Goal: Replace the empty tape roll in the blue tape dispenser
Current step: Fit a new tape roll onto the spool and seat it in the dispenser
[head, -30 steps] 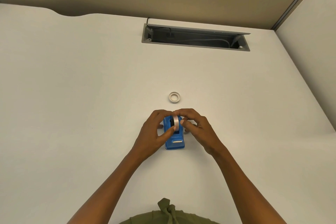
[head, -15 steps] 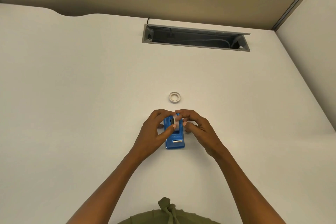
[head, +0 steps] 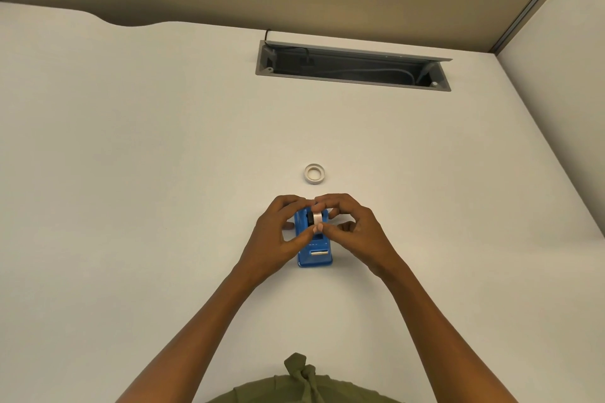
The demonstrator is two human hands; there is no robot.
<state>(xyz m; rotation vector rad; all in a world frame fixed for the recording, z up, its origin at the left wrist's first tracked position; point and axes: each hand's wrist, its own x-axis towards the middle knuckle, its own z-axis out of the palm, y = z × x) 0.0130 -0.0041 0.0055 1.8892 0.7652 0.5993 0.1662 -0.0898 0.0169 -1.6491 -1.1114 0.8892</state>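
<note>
The blue tape dispenser (head: 315, 253) stands on the white desk, its metal cutter facing me. A whitish tape roll (head: 317, 217) sits upright in its cradle. My left hand (head: 278, 235) wraps the dispenser's left side, thumb and forefinger pinching the roll front and back. My right hand (head: 355, 231) closes on the roll from the right, fingertips meeting the left thumb at the roll's front. A second small ring, a whitish tape core (head: 314, 173), lies flat on the desk just beyond the hands.
An open grey cable tray (head: 352, 66) with cables inside is sunk into the desk at the back. A tan partition runs behind it. A white side panel (head: 563, 91) rises at the right.
The roll has sunk lower into the dispenser. Both hands stay on it, the fingers drawn a little closer around it.
</note>
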